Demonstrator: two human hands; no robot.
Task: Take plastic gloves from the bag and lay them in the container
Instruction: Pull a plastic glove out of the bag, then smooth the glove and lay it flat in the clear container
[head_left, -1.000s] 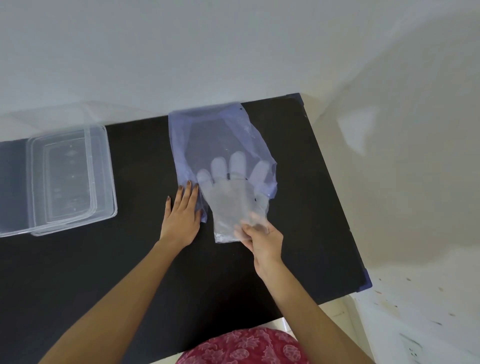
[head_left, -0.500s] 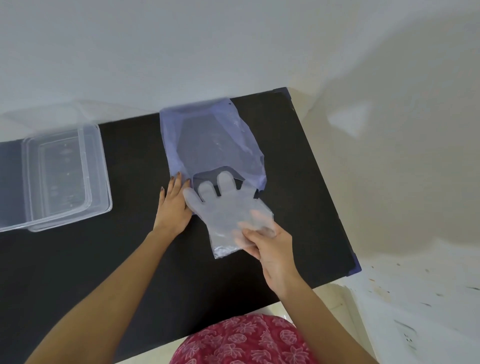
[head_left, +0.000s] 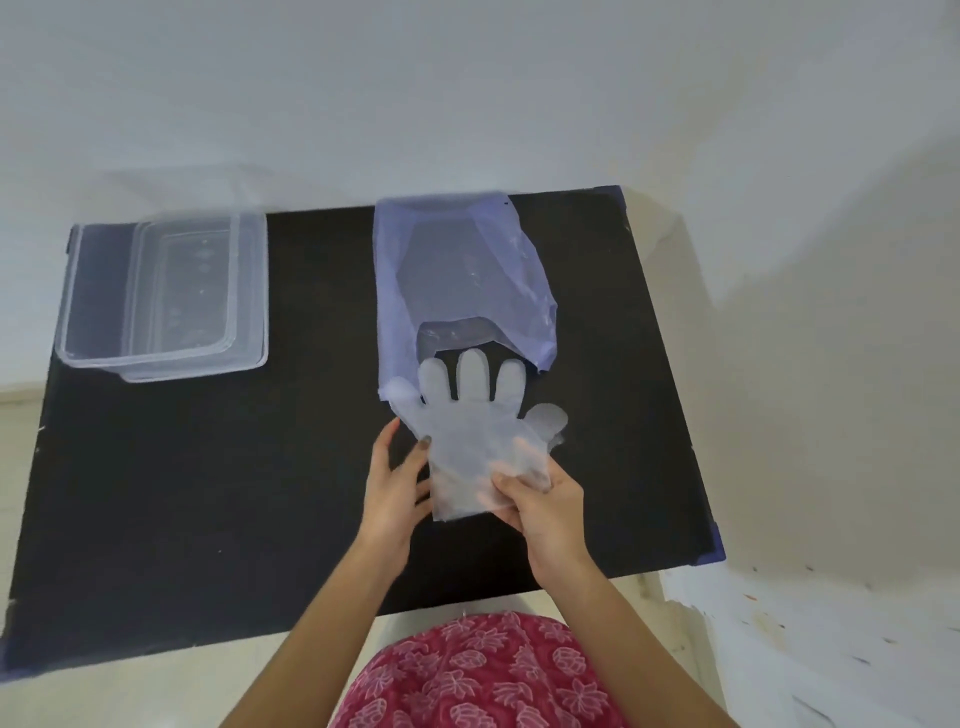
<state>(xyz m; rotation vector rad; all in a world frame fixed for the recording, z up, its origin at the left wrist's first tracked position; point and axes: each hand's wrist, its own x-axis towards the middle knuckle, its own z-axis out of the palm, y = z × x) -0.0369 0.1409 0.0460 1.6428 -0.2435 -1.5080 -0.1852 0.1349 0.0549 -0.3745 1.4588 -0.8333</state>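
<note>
Both hands grip glove (head_left: 470, 431) cuff, below bag (head_left: 457, 280).

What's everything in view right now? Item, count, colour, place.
table: 1, black top, fills the middle of the view
container: 1, clear plastic, far left of the table, nothing visible inside
bag: 1, translucent bluish-purple, far centre of the table, mouth toward the person, more clear plastic showing inside
plastic glove: 1, clear, out of the bag but for the fingertips at its mouth, cuff held in both hands
wall: pale, behind and to the right of the table
garment: pink with floral print, bottom edge, the person's own
left hand: 1, at the glove's left edge
right hand: 1, pinching the glove's cuff
</note>
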